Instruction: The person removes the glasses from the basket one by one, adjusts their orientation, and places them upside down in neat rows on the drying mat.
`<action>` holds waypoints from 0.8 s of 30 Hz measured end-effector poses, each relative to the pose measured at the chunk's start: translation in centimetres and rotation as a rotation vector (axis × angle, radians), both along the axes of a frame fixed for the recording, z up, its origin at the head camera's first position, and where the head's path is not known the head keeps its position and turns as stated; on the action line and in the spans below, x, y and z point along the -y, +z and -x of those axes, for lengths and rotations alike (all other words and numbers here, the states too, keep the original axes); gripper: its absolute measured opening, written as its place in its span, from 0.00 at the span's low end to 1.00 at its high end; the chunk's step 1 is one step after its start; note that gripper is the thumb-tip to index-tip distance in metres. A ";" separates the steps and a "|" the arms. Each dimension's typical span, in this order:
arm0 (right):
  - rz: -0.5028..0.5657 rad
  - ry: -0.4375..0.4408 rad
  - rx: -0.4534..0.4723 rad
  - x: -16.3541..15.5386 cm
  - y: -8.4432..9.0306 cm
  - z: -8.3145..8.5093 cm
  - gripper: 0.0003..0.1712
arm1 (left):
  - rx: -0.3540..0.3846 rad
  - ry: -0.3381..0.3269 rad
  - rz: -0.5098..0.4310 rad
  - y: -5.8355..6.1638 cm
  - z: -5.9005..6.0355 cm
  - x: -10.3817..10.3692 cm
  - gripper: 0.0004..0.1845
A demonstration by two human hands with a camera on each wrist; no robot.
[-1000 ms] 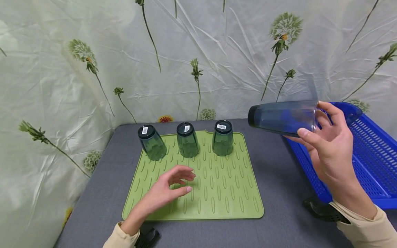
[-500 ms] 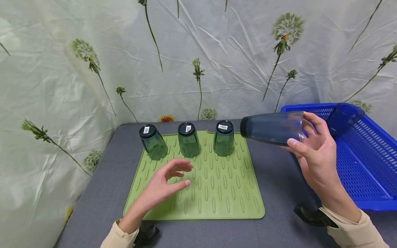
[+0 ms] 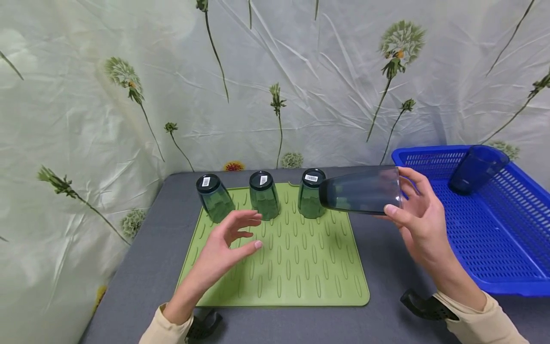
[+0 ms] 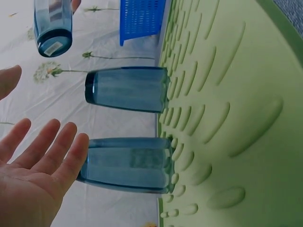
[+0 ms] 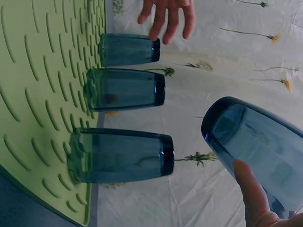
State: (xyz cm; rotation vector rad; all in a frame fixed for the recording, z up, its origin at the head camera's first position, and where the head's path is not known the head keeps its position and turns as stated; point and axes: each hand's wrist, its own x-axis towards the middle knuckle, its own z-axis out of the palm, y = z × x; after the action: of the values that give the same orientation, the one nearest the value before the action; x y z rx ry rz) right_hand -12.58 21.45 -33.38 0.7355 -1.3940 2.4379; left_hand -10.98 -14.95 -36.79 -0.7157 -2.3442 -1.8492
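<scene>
My right hand [image 3: 423,224] grips a blue-grey drinking glass [image 3: 361,191] near its rim. The glass lies sideways in the air, its dark base pointing left and overlapping the rightmost standing glass in the head view. Three similar glasses, a left one [image 3: 216,200], a middle one [image 3: 264,198] and a right one [image 3: 310,196], stand upside down along the back of a green drying mat [image 3: 301,282]. Above the mat my left hand [image 3: 223,248] hovers with relaxed, slightly bent fingers and holds nothing. In the left wrist view its fingers [image 4: 71,161] overlap one standing glass.
A blue plastic basket [image 3: 485,239] stands at the right of the grey table [image 3: 133,282], with another glass [image 3: 477,169] leaning in its back corner. Behind the table hangs a flower-printed sheet [image 3: 240,129].
My right hand has carried the glass left and down, away from the basket toward the mat. My left hand has risen slightly, still holding nothing. The standing glasses have stayed in place.
</scene>
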 end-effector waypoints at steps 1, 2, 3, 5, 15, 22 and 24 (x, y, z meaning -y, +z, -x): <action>0.005 0.010 -0.002 0.1 -0.2 0.0 0.38 | 0.001 0.001 -0.006 0.0 -0.1 -0.1 0.29; -0.005 0.003 0.001 0.3 -0.4 0.0 0.38 | 0.001 0.000 -0.013 0.0 -0.1 -0.1 0.29; -0.004 0.010 0.001 0.4 -0.5 0.0 0.38 | 0.005 0.000 -0.018 0.0 -0.2 -0.2 0.30; -0.023 0.008 0.009 0.6 -0.9 -0.1 0.37 | 0.012 -0.001 -0.022 0.0 -0.3 -0.3 0.30; -0.084 0.004 0.053 1.8 -2.2 -0.5 0.37 | 0.017 -0.026 -0.034 -0.4 -0.6 -0.9 0.31; -0.055 0.039 0.083 2.7 -2.8 -0.7 0.37 | 0.018 -0.047 -0.046 -0.3 -0.7 -1.2 0.32; -0.054 0.051 0.091 3.0 -3.0 -0.8 0.37 | 0.018 -0.051 -0.044 -0.3 -0.7 -1.2 0.33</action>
State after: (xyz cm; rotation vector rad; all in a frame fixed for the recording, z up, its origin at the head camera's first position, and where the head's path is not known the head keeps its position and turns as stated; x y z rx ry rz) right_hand -11.83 18.46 -36.36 0.6889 -1.4972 2.5109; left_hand -10.26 -13.74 -37.13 -0.7642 -2.3092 -1.9294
